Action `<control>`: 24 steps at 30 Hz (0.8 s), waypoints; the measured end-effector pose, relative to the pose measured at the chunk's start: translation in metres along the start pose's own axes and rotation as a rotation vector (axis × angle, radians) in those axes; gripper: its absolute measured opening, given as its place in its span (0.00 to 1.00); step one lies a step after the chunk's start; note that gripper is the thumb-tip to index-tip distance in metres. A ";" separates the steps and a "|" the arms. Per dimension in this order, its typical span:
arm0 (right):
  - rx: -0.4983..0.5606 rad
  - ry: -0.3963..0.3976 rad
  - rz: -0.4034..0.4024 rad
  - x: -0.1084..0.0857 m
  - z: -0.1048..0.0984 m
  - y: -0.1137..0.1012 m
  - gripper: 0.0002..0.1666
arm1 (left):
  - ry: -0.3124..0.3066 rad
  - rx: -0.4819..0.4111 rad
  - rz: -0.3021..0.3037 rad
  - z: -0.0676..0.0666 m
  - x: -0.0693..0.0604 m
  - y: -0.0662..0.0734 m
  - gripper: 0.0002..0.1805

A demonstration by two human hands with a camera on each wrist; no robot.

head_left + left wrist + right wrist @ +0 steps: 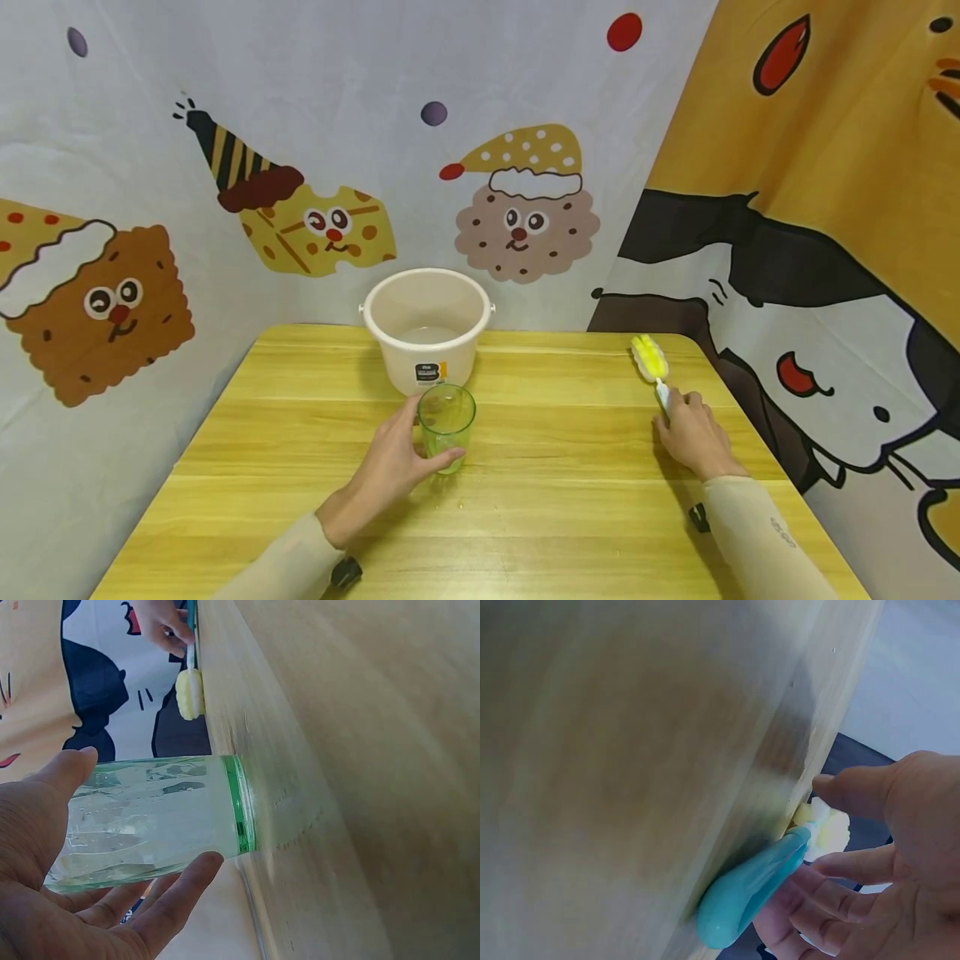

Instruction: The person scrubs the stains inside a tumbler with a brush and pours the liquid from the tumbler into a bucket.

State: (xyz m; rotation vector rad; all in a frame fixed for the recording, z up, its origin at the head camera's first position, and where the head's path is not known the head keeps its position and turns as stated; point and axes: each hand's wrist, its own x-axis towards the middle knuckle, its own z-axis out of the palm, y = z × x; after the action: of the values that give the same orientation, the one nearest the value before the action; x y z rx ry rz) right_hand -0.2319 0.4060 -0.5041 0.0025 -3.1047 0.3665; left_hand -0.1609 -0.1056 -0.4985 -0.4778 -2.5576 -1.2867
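Observation:
A clear green drinking glass (447, 425) stands upright on the table, in front of the bucket. My left hand (393, 457) holds it from the left side; in the left wrist view the thumb lies along one side of the glass (150, 825) and the fingers along the other. Far to the right lies a sponge brush (649, 360) with a yellow-and-white head. My right hand (693, 435) is over its handle. Seen from the right wrist, the teal handle (754, 889) rests against the table, fingers beside it and the thumb held apart.
A cream bucket (393, 354) with a label stands at the back of the wooden table (555, 517), behind the glass. Small wet drops mark the tabletop near the glass. A cartoon-printed cloth (360, 83) hangs behind the table and along both sides.

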 end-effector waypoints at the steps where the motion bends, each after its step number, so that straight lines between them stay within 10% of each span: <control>1: 0.005 -0.001 -0.002 0.001 0.000 0.001 0.36 | -0.001 -0.001 -0.001 0.000 0.000 0.000 0.60; 24: 0.029 -0.089 0.041 0.009 -0.003 0.001 0.27 | 0.007 0.004 0.010 0.001 0.000 -0.001 0.60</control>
State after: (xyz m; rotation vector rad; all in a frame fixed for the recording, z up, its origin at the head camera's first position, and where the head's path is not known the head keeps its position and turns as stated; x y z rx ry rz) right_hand -0.2410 0.4080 -0.5013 -0.0464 -3.1912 0.4238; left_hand -0.1614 -0.1055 -0.4995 -0.4834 -2.5483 -1.2774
